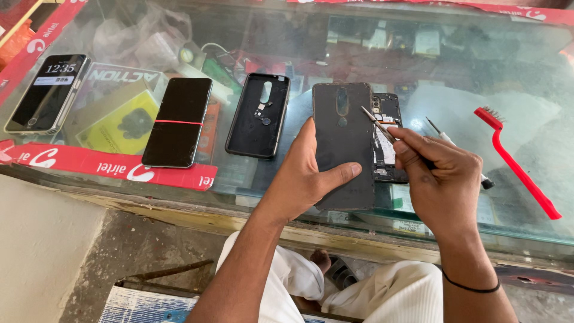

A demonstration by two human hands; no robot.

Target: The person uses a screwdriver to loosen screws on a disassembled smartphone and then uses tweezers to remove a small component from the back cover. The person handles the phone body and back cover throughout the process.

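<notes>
Holding a dark phone back panel (344, 143) against the glass counter (526, 72), the left hand (305, 176) grips it from the near left edge, the thumb up along the side and the fingers laid across its lower face. The panel rests flat on the counter, roughly at the middle of the glass. Just to the right of the panel, and partly hidden under it, lies an opened phone body (387, 134) with its inner parts showing. The right hand (439, 179) pinches a pair of thin metal tweezers (375, 122), fingers closed around them, and the tip points up and left over the panel's right edge. A screwdriver (445, 140) lies on the glass behind the right hand, further right of the panel. Well to the right of the panel lies a red-handled brush (517, 161). To the left of the panel sits a black phone case (258, 116), inner side up. Further left are a dark phone with a red band (177, 122) across it, and, near the counter's left edge, a phone with a lit screen (48, 93).
</notes>
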